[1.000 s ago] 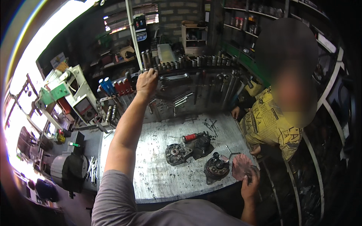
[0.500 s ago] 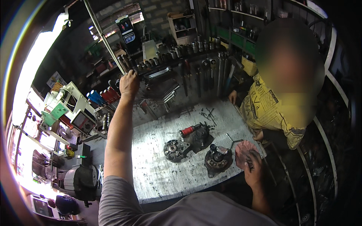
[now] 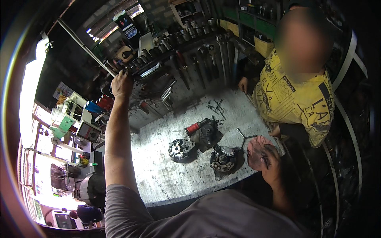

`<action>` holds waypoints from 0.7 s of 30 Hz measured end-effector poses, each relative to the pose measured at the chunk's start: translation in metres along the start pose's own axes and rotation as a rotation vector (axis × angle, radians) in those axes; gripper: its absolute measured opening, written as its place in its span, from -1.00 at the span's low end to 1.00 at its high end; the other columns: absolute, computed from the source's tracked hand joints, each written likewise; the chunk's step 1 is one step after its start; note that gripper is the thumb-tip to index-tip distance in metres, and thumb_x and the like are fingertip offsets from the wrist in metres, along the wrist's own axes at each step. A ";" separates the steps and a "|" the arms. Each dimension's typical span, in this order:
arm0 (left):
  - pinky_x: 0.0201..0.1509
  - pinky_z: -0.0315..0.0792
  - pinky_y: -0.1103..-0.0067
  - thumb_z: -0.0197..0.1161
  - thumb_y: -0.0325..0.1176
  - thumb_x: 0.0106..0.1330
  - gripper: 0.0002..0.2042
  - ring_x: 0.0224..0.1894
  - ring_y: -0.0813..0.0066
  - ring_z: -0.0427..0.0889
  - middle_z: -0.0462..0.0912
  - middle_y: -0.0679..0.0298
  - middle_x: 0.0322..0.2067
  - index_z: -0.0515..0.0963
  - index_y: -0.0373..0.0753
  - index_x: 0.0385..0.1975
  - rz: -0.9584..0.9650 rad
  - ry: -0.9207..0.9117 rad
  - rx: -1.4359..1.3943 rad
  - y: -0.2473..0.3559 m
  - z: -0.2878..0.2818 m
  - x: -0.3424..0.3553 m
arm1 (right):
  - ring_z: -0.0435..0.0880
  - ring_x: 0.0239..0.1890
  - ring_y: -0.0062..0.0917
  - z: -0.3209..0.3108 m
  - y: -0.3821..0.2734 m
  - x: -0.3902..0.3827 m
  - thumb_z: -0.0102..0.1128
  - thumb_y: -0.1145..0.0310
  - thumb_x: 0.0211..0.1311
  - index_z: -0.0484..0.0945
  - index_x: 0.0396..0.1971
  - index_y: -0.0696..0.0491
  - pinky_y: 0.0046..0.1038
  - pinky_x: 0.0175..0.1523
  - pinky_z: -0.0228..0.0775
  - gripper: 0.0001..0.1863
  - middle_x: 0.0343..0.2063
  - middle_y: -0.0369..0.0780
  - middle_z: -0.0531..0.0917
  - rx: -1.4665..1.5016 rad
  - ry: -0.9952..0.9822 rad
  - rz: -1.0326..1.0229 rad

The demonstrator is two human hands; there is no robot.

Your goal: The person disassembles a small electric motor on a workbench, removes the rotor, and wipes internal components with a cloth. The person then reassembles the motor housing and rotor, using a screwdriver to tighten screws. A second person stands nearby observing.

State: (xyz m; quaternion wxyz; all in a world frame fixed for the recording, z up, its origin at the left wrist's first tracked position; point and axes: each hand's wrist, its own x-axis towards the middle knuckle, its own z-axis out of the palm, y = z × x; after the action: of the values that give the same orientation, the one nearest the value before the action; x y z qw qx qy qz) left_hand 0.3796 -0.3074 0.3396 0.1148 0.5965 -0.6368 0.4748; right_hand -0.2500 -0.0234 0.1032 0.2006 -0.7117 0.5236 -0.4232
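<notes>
Across the worktop (image 3: 154, 188), loose engine parts lie spread out: a pale metal housing (image 3: 180, 149), a dark cover (image 3: 209, 134) with a red-handled tool (image 3: 193, 127) beside it, and a round casing (image 3: 223, 162). A three-armed wrench (image 3: 243, 137) lies near the casing, and small bolts (image 3: 217, 109) lie farther back. A person in a yellow shirt (image 3: 295, 95) stands at the far right edge. The pink cloth (image 3: 253, 150) is at the worktop's right corner, directly under the right hand (image 3: 271, 162), whose fingers curl over it; whether they grip it cannot be told. The left arm stretches forward, its hand (image 3: 122, 84) at the near end of the sockets (image 3: 182, 36), fingers bunched, any hold hidden.
</notes>
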 end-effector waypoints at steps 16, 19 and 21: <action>-0.25 0.60 0.30 0.49 -0.53 0.12 -0.84 -0.35 0.13 0.73 0.72 0.21 -0.38 0.74 -0.19 -0.30 0.142 0.158 -0.823 0.131 -0.164 -0.069 | 0.72 0.21 -0.07 0.009 -0.022 -0.004 0.34 0.56 0.41 0.63 0.19 0.22 -0.15 0.34 0.58 -0.63 0.16 0.03 0.71 0.051 0.050 -0.007; -0.30 0.59 0.37 0.53 -0.58 0.06 -0.80 -0.38 0.24 0.74 0.76 0.20 -0.36 0.78 -0.19 -0.31 0.400 -0.233 -1.241 0.206 -0.236 -0.138 | 0.78 0.13 -0.25 0.026 -0.053 -0.009 0.42 0.58 0.37 0.56 0.40 0.17 -0.30 0.26 0.63 -0.41 0.15 -0.05 0.74 0.439 -0.076 0.161; -0.29 0.60 0.43 0.55 -0.58 0.09 -0.80 -0.37 0.32 0.76 0.77 0.22 -0.35 0.81 -0.21 -0.28 0.346 -0.444 -1.553 0.255 -0.269 -0.177 | 0.69 0.31 -0.11 0.027 -0.068 -0.008 0.51 0.56 0.21 0.55 0.43 0.11 -0.19 0.36 0.58 -0.27 0.22 0.02 0.69 0.294 -0.202 -0.056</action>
State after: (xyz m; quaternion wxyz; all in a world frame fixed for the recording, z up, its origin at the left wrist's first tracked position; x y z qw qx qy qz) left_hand 0.0918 -0.0341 0.2348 0.2910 0.3208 -0.8744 -0.2187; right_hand -0.1901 0.0052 0.1344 0.3424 -0.7278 0.4132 -0.4270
